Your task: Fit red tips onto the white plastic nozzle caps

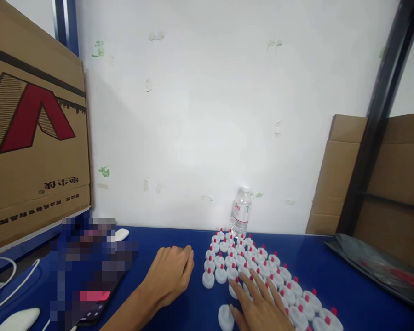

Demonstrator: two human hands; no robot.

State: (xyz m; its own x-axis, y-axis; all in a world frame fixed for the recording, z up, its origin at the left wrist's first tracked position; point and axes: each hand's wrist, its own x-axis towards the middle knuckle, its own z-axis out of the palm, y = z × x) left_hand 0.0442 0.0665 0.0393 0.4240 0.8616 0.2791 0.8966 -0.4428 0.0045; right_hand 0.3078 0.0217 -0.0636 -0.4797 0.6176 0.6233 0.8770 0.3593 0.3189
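On the blue table my left hand (pixel 170 271) is closed, fingers curled and thumb against them. What it holds, if anything, is hidden from this side. My right hand (pixel 260 303) is open, its fingers spread over the near part of a group of small white round bottles (pixel 231 261) with red tips. Close by its thumb lies a single white piece (pixel 225 318), apart from the group, with no red tip showing; whether the thumb touches it I cannot tell. Several bottles under and around the right hand are partly covered.
Behind the group a clear water bottle (pixel 241 214) stands by the white wall. A phone (pixel 98 299), partly pixelated, and white cables (pixel 17 292) lie at left beside a large cardboard box (pixel 37 184). A grey plastic bag (pixel 372 266) is at right.
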